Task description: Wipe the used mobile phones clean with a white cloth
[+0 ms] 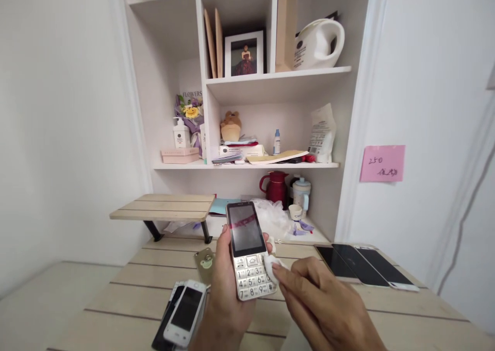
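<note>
The left hand (224,302) is cradling the keypad phone (247,243) above the near middle of the worktop (131,289), its grip wrapping round both sides, with the screen and keys facing up. The right hand (323,299) is pinching a white wad (273,270), its grip narrow, and is pressing it against the right edge of the keypad. Wiping seems to be under way on this phone; the wad is covering part of the right-hand keys, and how much is already clean (the screen is catching a reddish reflection) I cannot tell. To the left, a white phone (185,312) is lying over a darker device (164,322), close beside the left forearm, and a gold-coloured case (204,263) is resting farther back; to the right, three dark-screened phones (358,264) are lying side by side. Whether any of these are awaiting the same treatment is not showing. At the far side, a wooden riser (162,206), a crumpled clear bag (275,218) and a red jug (275,188) are standing or lying well clear of the hands, so nothing seems to be blocking them.
</note>
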The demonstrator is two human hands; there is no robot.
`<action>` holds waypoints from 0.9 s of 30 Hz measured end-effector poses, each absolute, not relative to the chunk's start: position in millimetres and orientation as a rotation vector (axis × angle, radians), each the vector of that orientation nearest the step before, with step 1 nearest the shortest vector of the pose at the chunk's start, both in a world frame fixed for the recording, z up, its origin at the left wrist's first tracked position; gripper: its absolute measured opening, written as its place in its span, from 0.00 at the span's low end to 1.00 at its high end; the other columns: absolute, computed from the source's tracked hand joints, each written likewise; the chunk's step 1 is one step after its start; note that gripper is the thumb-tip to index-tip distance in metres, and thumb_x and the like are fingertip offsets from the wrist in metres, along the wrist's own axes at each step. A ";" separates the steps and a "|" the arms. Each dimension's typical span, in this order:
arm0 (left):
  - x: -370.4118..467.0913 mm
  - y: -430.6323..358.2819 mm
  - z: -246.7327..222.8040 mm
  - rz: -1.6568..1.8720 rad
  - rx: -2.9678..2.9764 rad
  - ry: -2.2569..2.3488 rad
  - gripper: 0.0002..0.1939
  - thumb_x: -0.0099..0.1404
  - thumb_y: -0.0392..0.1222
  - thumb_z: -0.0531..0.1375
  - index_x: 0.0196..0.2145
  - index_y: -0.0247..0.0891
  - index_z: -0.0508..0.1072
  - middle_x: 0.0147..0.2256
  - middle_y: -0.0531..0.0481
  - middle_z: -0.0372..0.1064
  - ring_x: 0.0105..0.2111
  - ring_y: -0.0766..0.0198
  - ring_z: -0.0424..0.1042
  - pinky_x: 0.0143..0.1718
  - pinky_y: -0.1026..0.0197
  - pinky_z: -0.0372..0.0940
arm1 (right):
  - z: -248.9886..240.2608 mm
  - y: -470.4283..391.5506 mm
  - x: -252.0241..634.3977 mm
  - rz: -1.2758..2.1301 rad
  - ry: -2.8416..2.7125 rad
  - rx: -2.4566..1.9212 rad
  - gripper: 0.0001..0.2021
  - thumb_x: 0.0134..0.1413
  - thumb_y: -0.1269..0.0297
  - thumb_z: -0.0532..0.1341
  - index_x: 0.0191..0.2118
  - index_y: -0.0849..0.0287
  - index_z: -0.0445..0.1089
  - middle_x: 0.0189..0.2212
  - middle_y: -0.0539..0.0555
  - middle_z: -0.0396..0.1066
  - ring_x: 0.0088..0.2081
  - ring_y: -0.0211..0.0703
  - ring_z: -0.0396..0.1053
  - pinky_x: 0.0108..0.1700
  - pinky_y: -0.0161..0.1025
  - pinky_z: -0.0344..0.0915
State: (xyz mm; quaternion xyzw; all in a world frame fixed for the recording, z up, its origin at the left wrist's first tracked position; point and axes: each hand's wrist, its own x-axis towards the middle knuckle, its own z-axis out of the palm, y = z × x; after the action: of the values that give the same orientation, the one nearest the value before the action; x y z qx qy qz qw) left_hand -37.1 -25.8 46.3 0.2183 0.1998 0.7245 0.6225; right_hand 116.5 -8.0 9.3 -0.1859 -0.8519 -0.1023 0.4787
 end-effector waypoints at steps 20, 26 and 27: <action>-28.6 -28.5 41.3 1.963 0.377 0.468 0.22 0.65 0.55 0.54 0.40 0.33 0.77 0.31 0.42 0.76 0.27 0.56 0.74 0.28 0.58 0.69 | -12.0 -8.2 97.1 -0.283 -1.983 -0.451 0.16 0.64 0.72 0.55 0.55 0.61 0.70 0.32 0.57 0.72 0.29 0.39 0.74 0.27 0.30 0.70; -29.0 -28.4 42.1 1.862 0.355 0.468 0.25 0.65 0.55 0.54 0.39 0.29 0.78 0.30 0.40 0.76 0.28 0.57 0.74 0.31 0.58 0.69 | -13.5 -9.1 94.4 -0.354 -2.032 -0.491 0.13 0.64 0.67 0.57 0.51 0.52 0.73 0.28 0.50 0.73 0.18 0.34 0.67 0.18 0.29 0.64; -29.0 -27.9 41.5 1.892 0.374 0.462 0.24 0.65 0.55 0.54 0.40 0.30 0.78 0.31 0.40 0.76 0.29 0.57 0.75 0.32 0.57 0.70 | -13.0 -6.9 95.8 -0.337 -2.026 -0.488 0.14 0.64 0.68 0.56 0.52 0.54 0.72 0.30 0.52 0.73 0.21 0.35 0.70 0.20 0.29 0.66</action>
State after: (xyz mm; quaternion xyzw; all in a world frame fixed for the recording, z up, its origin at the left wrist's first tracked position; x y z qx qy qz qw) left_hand -29.0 -27.9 41.5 0.1577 0.1948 0.7984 0.5474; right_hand 95.8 -6.9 -13.0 -0.2010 -0.8352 -0.1389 0.4927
